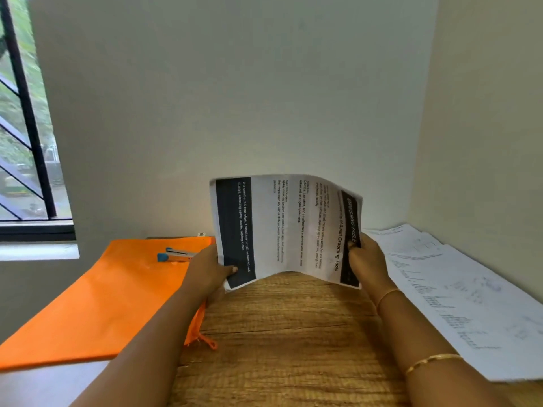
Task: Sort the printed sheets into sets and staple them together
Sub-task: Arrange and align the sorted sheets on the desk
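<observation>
Orange zip pouch lies at the left of the wooden table and carries the blue stapler, probably kept within reach for binding. The left hand and right hand each pinch one side edge of the printed sheets, thumbs in front. The paper is held upright above the table, probably for reading. Legible: "DRESSING TABLE", "Small Grooming Tools". Loose sheets lie at the right.
</observation>
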### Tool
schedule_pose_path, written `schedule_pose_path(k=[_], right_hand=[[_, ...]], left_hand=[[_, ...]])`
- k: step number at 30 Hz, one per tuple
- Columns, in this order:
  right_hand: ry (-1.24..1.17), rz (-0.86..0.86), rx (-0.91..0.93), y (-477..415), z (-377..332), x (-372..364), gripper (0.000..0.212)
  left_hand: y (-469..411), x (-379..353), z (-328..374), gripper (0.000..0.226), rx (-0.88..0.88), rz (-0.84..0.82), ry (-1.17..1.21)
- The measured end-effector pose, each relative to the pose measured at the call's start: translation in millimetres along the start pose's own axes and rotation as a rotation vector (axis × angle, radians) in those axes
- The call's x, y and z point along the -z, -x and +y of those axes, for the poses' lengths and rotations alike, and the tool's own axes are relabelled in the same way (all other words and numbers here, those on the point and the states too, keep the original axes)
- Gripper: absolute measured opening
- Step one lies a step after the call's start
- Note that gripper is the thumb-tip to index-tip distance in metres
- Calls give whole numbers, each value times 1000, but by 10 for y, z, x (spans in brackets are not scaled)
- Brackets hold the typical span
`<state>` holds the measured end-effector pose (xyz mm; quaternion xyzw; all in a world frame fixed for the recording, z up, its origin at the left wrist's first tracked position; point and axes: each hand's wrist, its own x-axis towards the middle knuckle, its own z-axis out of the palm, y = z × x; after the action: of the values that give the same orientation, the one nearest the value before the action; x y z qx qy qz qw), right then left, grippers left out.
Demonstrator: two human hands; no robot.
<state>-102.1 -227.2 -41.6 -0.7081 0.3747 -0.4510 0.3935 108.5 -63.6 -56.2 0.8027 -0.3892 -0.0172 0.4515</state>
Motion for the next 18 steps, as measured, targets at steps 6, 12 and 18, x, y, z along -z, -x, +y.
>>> schedule_pose_path(k=[6, 12, 18], right_hand=[[21, 34, 20, -27, -22, 33, 23], [-58, 31, -17, -47, -28, 129, 21], [-75, -109, -50, -21, -101, 124, 17]], left_hand=[[6, 73, 18, 43, 15, -122, 138], [45, 296, 49, 33, 128, -432, 418], [48, 406, 13, 65, 211, -408, 705]])
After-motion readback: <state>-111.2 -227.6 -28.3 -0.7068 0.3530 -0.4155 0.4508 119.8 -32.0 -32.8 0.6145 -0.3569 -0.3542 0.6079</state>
